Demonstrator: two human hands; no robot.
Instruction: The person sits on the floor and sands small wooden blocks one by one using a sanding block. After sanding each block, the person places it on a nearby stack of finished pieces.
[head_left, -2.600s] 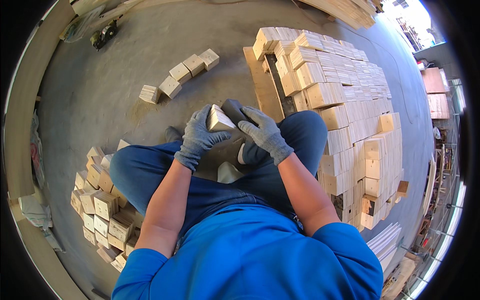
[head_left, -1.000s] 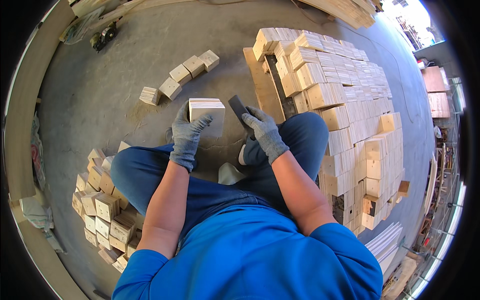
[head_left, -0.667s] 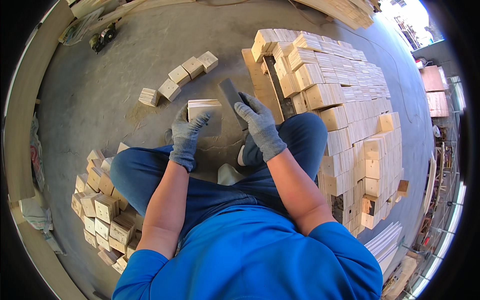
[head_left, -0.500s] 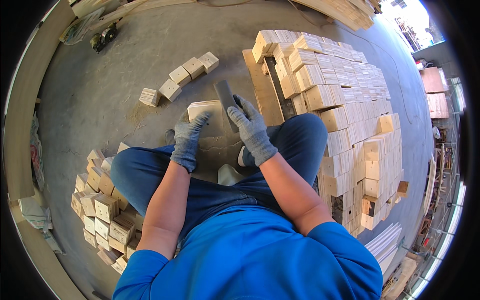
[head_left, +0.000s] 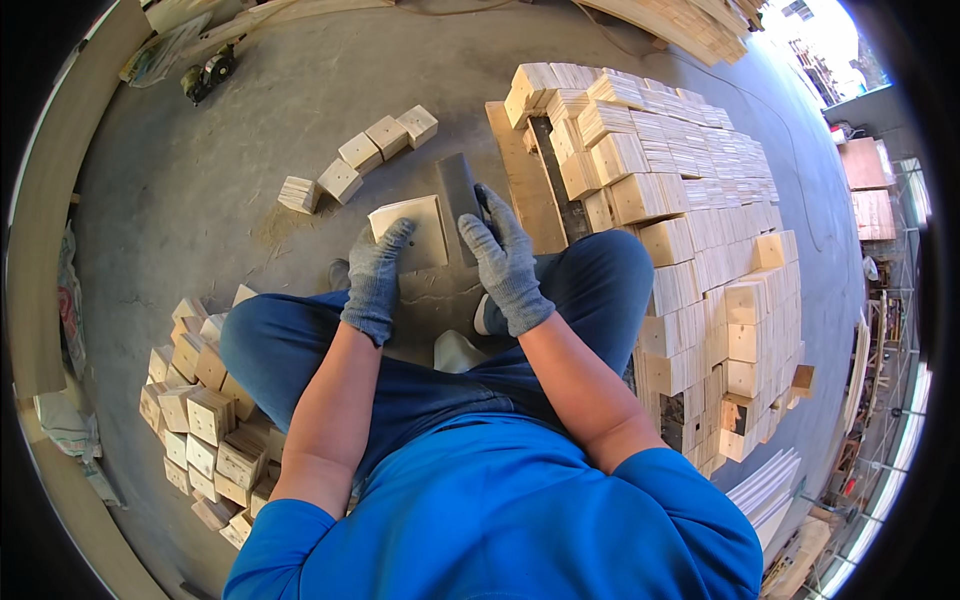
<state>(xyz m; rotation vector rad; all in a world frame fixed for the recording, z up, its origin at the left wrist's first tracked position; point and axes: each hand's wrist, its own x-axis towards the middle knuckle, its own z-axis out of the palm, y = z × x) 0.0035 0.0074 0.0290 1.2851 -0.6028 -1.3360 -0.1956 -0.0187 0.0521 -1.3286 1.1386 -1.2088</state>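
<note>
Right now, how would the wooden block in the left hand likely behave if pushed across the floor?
The wooden block is probably stiff: its edges look crisp in the left hand. Its flat faces suggest sliding rather than rolling.

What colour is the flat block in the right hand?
The flat block in the right hand is dark grey, best seen in the head view.

The block (head_left: 424,232) lay in the left grip (head_left: 376,268); the bar (head_left: 456,190), in the right grip (head_left: 505,265), stood just to its right. Beyond them, on the floor (head_left: 300,95), a row of blocks (head_left: 361,153) ran away rightward, with the tool (head_left: 208,78) farther off at left. The heap (head_left: 208,415) sat on the floor beside the left knee (head_left: 258,335), the stack (head_left: 700,235) beside the right knee (head_left: 622,268), a board (head_left: 520,180) along its far left side.
</note>
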